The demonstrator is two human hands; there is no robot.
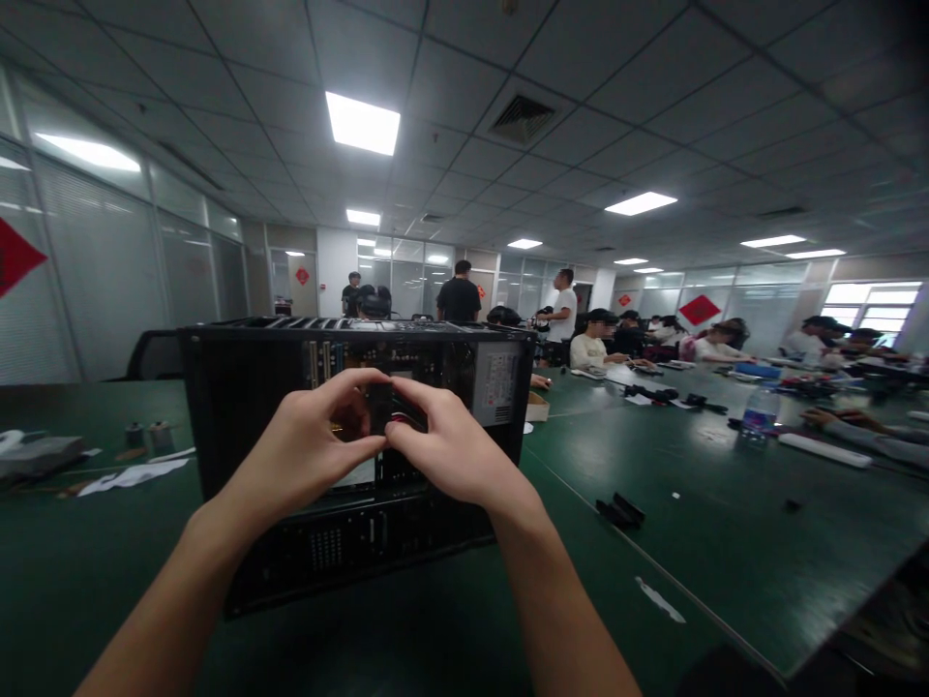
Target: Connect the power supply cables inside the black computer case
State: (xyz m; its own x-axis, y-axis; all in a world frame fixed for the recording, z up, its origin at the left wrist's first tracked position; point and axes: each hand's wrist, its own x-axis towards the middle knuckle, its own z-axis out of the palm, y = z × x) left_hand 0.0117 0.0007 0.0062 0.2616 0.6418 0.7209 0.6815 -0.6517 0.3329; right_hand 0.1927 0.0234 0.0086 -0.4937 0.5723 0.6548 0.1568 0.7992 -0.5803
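An open black computer case (239, 407) lies on its side on the dark green table (653, 542), its inside facing me. Both my hands reach into it. My left hand (309, 445) and my right hand (450, 445) meet at the middle of the case, thumbs and fingertips pinched around a small dark part (378, 407) inside. The part itself is mostly hidden by my fingers. A silver power supply with a white label (497, 382) sits in the case's upper right corner.
A small black clip (619, 510) and a white scrap (659, 598) lie on the table to the right of the case. Papers (131, 476) and a grey box (36, 453) lie at left. Several people sit and stand along the far right; a water bottle (759, 411) stands there.
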